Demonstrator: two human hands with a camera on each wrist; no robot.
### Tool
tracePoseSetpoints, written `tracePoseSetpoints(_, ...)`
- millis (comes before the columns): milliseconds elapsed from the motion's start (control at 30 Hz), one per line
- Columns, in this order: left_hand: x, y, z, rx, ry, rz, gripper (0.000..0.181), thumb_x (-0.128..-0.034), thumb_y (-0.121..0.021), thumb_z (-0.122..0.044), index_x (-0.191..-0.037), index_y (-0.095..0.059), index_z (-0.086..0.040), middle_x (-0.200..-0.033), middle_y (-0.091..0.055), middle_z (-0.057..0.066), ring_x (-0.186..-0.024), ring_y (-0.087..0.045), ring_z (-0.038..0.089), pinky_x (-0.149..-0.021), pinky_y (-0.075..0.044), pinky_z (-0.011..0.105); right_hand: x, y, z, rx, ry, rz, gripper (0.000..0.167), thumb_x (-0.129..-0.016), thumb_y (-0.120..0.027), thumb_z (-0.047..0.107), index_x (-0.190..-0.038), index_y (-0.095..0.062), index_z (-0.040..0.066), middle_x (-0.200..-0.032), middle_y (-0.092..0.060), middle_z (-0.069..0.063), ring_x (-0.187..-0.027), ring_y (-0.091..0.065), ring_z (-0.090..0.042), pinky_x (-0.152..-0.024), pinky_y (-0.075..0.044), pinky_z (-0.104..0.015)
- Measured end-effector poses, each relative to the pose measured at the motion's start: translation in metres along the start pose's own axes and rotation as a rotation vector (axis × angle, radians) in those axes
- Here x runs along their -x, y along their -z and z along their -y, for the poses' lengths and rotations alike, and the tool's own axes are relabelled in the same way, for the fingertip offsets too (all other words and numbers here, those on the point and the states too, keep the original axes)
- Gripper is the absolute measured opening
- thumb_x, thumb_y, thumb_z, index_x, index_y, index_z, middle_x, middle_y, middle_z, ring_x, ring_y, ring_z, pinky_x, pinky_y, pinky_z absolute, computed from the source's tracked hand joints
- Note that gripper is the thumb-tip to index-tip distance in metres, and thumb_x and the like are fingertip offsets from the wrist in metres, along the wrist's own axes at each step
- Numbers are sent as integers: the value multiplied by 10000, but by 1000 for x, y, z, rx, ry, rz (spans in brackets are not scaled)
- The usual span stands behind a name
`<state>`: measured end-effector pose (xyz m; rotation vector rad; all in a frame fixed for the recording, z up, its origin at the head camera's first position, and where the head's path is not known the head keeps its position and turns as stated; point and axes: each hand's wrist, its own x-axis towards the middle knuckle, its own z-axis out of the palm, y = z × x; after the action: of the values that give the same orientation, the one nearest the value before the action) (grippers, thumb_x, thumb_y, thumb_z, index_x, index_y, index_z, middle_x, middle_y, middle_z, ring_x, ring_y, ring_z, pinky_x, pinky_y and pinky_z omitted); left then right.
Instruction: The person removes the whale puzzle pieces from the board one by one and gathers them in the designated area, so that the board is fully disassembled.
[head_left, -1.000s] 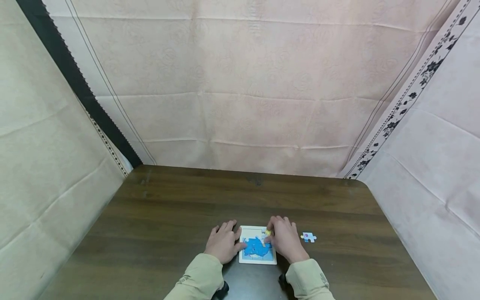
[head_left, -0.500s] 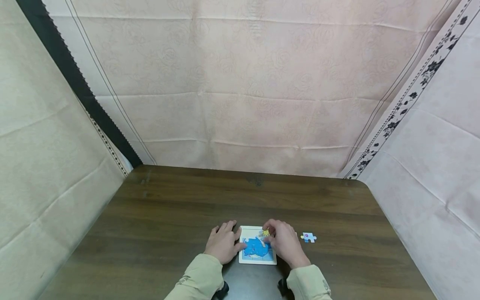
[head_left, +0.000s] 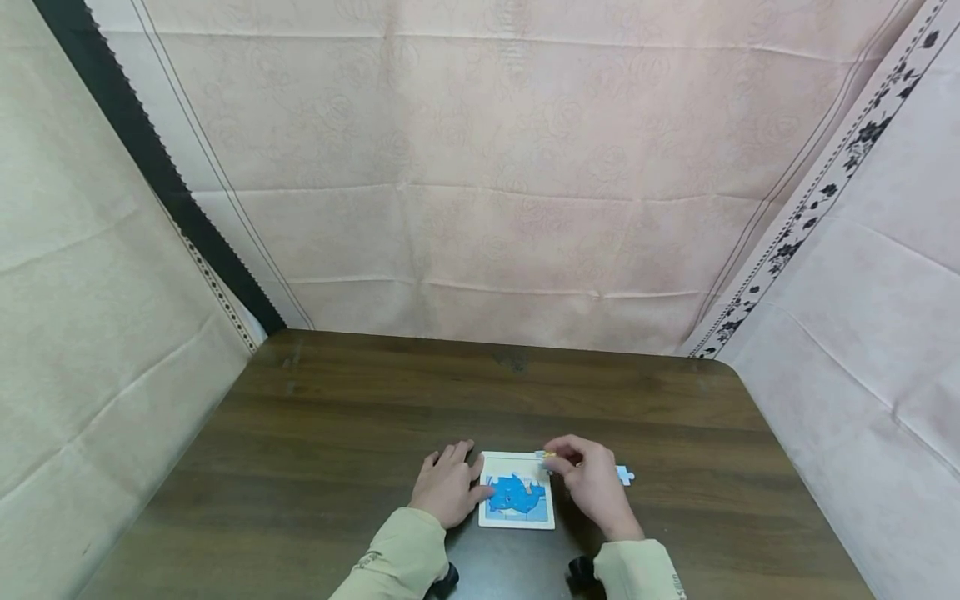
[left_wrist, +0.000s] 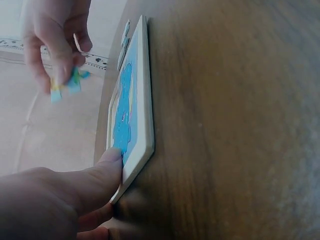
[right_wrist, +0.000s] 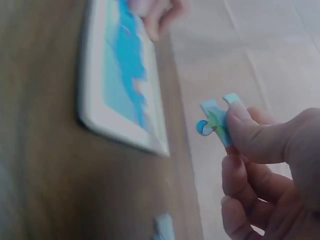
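Observation:
A white-framed jigsaw puzzle board (head_left: 517,525) with a blue whale-like picture lies on the table. My left hand (head_left: 444,485) rests at its left side. Its thumb (left_wrist: 102,175) presses on the board's edge, and the other fingers lie on the table beside it. My right hand (head_left: 588,479) is raised over the board's upper right corner. Between thumb and fingers it pinches a puzzle piece (right_wrist: 214,120), pale blue with yellow and green. Another puzzle piece (head_left: 625,475), light blue, lies on the table, partly hidden behind the right hand.
The brown wooden table (head_left: 360,400) extends around the board. Pale cloth (head_left: 480,167) hangs behind the table and along both sides. A grey patch (head_left: 510,562) lies in front of the board, between the forearms.
My right hand has lifted the yellow-marked puzzle piece off the board's upper right part and moved right with it. The hand now covers part of the loose piece. The left hand has not moved.

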<state>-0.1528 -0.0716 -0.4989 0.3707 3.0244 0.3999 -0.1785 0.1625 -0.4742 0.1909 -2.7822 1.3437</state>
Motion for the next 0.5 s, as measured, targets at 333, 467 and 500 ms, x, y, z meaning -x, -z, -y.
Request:
tracePoseSetpoints(333, 1, 2, 0, -4, -3, -4, 570, -917, -616, -488, -1369, -584, -143, -1452, -450, 124, -1320, -425, 309, -1039, -337, 589, 4, 57, -32, 24, -74, -147, 75, -864, -752, 149, -939, -756, 148, -794, -658, -17, -700, -548, -181, -543, -447, -268)
tracePoseSetpoints(467, 2, 2, -1, -5, -8, -13, 567, -914, -624, -483, -1362, -591, -137, -1446, -457, 127, -1315, -430, 311, -1035, -341, 589, 9, 72, -42, 60, -119, -157, 100, -879, -738, 161, -970, -757, 125, -799, -651, -29, -717, -540, -185, -567, -436, -278)
tracePoseSetpoints(500, 2, 2, -1, -4, -10, -15, 565, -913, -627, -480, -1361, -592, -137, -1444, -459, 127, -1313, -432, 310, -1034, -342, 588, 10, 76, -45, 70, -131, -158, 108, -881, -736, 166, -977, -756, 121, -800, -648, -30, -721, -537, -185, -571, -432, -281)
